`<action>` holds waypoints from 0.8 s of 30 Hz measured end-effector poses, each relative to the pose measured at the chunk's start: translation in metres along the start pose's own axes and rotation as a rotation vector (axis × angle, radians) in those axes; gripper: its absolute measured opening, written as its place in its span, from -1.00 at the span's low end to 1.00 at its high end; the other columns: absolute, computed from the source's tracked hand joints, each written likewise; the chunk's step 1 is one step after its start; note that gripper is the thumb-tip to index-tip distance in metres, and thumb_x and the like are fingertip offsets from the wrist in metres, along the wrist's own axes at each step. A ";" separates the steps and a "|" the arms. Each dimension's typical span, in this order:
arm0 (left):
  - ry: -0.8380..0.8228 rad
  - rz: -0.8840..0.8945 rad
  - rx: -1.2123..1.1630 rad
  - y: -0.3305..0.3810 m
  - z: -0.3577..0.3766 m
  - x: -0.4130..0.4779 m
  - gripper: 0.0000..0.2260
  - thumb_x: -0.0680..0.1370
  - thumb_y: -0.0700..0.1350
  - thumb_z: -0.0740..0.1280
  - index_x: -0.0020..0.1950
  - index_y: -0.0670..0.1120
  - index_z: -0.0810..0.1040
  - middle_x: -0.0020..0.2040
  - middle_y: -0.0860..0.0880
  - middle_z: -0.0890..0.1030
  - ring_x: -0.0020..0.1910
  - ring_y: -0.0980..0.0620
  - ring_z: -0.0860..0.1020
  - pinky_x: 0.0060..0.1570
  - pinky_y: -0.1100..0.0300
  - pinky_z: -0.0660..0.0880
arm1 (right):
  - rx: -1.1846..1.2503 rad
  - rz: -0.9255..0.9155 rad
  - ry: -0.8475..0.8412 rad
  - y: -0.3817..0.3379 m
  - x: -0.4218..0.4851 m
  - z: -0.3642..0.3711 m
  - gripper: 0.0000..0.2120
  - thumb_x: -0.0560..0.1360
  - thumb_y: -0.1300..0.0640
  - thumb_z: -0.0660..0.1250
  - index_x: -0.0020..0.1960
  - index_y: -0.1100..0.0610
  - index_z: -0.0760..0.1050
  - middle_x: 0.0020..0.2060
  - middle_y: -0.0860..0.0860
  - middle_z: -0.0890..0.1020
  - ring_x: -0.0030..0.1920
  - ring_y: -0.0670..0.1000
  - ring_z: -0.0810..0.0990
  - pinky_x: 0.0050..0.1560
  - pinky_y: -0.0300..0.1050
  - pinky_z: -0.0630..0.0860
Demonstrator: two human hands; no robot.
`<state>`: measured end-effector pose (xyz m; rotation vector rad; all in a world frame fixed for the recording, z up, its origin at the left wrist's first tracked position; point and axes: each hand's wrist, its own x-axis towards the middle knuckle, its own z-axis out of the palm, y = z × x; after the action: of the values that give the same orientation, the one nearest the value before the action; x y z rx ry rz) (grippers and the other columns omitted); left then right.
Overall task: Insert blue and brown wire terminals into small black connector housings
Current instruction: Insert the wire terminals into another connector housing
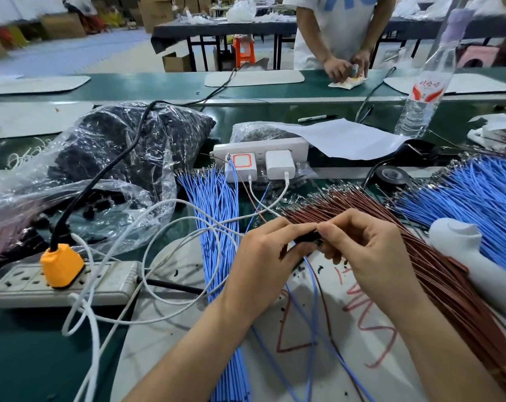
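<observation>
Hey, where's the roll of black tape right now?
Head view, right of centre: the roll of black tape lies flat between the terminal ends of the brown wires and the right-hand blue wire bundle.

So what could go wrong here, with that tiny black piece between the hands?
The black housing, pinched between left hand and right hand, could slip and fall into the brown wire bundle. The blue wire and brown wire hanging from it might snag on the white charger cables looping close by.
</observation>
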<state>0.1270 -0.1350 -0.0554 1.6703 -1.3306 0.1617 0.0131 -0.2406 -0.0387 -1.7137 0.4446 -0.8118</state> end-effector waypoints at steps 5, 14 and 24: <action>-0.003 0.006 0.000 0.003 0.000 -0.001 -0.75 0.47 -0.16 0.43 0.15 -0.10 0.65 -0.19 0.09 0.54 -0.23 0.27 0.42 -0.15 0.48 0.35 | 0.091 0.072 -0.005 -0.002 0.001 -0.001 -0.72 0.41 0.03 0.35 -0.31 0.24 0.51 -0.52 0.08 0.56 -0.51 -0.04 0.48 -0.45 -0.28 0.43; -0.009 -0.010 0.004 0.003 -0.001 0.000 -0.76 0.46 -0.16 0.44 0.12 -0.15 0.66 -0.22 0.08 0.51 -0.26 0.30 0.37 -0.15 0.55 0.28 | 0.099 0.117 -0.019 0.001 0.000 -0.002 -0.76 0.38 0.00 0.37 -0.38 0.11 0.53 -0.53 0.07 0.54 -0.51 -0.03 0.46 -0.47 -0.25 0.42; -0.071 0.010 0.010 0.003 -0.002 -0.001 -0.74 0.45 -0.16 0.44 0.14 -0.11 0.67 -0.28 -0.04 0.54 -0.31 0.18 0.38 -0.25 0.31 0.38 | 0.158 0.205 -0.112 0.002 0.002 -0.008 -0.80 0.36 0.11 0.37 -0.26 0.27 0.51 -0.50 0.08 0.57 -0.49 -0.06 0.50 -0.46 -0.28 0.44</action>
<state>0.1249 -0.1331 -0.0533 1.6916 -1.3934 0.1166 0.0094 -0.2483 -0.0392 -1.5305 0.4586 -0.5839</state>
